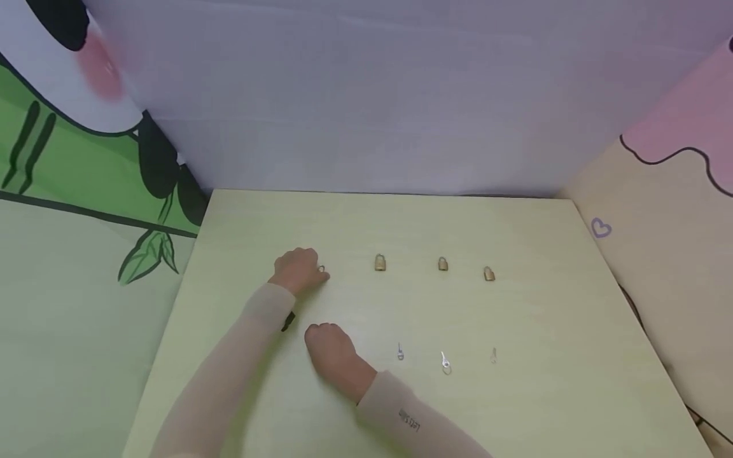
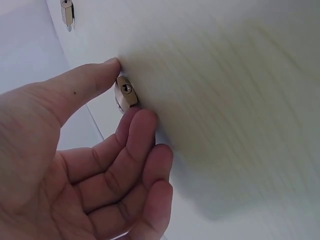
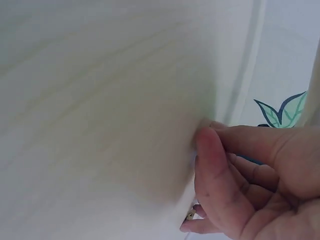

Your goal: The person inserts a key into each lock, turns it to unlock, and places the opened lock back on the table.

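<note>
Left hand (image 1: 299, 270) pinching the leftmost padlock (image 2: 126, 95) at the table's (image 1: 258, 216) far left, keyhole bare, right hand's (image 1: 332, 353) fingertips together, hiding whatever's between, and three padlocks (image 1: 380, 263), three keys (image 1: 446, 363) seemingly await joining!

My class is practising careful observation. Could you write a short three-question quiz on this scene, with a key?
1. How many padlocks lie clear of both hands?
2. True or false: in the head view, the three small keys on the table lie farther away than those padlocks.
3. What is between the thumb and fingers of the left hand?
a) a coin
b) a padlock
c) a pen

Key: 1. three; 2. false; 3. b
</note>
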Demonstrator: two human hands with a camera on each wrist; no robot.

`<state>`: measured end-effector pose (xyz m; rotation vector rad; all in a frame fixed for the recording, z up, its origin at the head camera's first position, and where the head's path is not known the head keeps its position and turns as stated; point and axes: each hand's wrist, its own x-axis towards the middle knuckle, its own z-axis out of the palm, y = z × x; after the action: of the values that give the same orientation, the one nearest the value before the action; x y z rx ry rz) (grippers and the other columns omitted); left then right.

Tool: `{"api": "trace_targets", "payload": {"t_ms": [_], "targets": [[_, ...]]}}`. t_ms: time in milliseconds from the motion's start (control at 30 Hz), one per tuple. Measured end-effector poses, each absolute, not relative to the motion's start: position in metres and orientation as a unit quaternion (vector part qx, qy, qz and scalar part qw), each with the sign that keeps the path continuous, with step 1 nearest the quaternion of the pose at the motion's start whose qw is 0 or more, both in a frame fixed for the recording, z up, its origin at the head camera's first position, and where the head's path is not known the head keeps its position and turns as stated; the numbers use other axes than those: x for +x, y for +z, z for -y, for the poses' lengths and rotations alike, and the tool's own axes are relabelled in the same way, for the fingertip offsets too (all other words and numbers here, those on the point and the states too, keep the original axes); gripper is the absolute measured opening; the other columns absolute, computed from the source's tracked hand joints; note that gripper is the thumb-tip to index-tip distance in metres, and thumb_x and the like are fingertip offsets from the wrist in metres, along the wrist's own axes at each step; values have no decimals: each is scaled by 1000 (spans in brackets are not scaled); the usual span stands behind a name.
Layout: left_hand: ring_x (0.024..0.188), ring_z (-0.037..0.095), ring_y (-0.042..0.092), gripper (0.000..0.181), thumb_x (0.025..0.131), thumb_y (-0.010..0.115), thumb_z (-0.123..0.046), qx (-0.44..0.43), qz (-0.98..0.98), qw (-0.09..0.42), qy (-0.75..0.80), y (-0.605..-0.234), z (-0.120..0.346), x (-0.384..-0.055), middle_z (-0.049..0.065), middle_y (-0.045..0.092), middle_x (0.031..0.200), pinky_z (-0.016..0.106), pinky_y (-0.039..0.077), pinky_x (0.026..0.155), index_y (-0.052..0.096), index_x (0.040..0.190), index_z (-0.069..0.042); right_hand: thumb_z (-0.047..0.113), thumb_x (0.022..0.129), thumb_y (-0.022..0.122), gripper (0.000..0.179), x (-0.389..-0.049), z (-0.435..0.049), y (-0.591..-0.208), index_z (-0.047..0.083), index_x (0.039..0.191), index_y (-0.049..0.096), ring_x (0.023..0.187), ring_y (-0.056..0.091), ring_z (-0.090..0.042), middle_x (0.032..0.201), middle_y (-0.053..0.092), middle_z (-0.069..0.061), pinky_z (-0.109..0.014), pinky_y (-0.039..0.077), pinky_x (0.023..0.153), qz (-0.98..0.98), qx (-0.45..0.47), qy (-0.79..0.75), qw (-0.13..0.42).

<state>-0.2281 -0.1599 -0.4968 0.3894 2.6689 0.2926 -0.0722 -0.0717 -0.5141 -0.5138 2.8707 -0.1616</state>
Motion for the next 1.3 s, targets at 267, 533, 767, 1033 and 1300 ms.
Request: {"api": "trace_targets", "payload": {"t_ms": [267, 533, 767, 1033, 1300], "targets": [[62, 19, 44, 36, 91, 67, -40, 129, -961, 221, 105, -485, 160, -229, 3, 46, 67, 34, 38, 55, 59, 82, -7, 8, 92, 65, 19, -81, 65, -508, 8, 75, 58, 57, 52, -10, 64, 53, -2, -27, 46, 50, -969, -161, -116, 148], [55, 15, 35, 36, 87, 66, -36, 131, -958, 217, 133, -488, 160, -231, -1, 36, 61, 30, 29, 49, 48, 68, -11, 10, 88, 69, 22, -83, 58, -503, 9, 70, 55, 54, 35, -11, 60, 46, 2, -27, 38, 46, -953, -148, -190, 183], [53, 11, 22, 44, 83, 64, -33, 138, -956, 208, 157, -489, 159, -230, -5, 23, 55, 28, 20, 47, 35, 55, -16, 14, 92, 67, 28, -80, 48, -504, 9, 66, 61, 53, 38, -7, 59, 50, 5, -24, 38, 48, -946, -151, -239, 160], [52, 9, 21, 48, 85, 66, -39, 145, -952, 204, 176, -472, 158, -217, -7, 24, 54, 25, 19, 47, 36, 54, -19, 20, 95, 69, 27, -80, 25, -513, 13, 69, 67, 45, 47, 2, 61, 55, 12, -17, 42, 55, -900, -144, -390, 135], [52, 10, 30, 44, 85, 69, -41, 148, -954, 189, 178, -447, 154, -201, -7, 31, 54, 26, 23, 48, 45, 57, -17, 14, 95, 67, 19, -84, 10, -504, 2, 83, 73, 47, 61, -8, 66, 68, 2, -22, 51, 59, -826, -97, -532, 160]]}}
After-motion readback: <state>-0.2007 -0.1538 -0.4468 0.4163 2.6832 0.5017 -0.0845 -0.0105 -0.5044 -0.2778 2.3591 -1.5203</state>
